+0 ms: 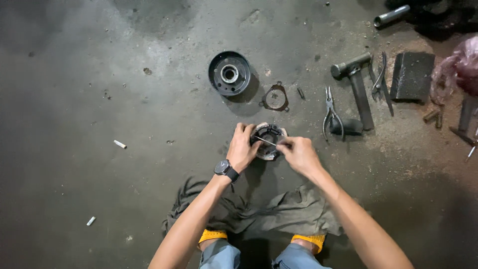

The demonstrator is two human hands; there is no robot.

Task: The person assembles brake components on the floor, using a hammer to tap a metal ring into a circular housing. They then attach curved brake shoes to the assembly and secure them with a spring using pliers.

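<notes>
Crouching over a bare concrete floor (99,99), the person steadies a round metal clutch-like assembly (269,141) that rests on the floor just beyond a crumpled grey rag (289,211). The left hand (243,148), a wristwatch (226,169) on its wrist, is curled around the assembly's left rim, fingers pressed against it. The right hand (298,153) is pinched shut on a thin metal pick (266,141), whose tip reaches across the assembly's middle.

By the look of things, disassembly is well under way: a dark drum-shaped housing (229,73) and a flat gasket-like plate (275,97) already lie apart farther up the floor. The assembly itself looks whole, so its inner parts seem yet to come out. Pliers (330,112), a hammer (356,84) and a dark block (412,75) lie untouched toward the floor's right side.
</notes>
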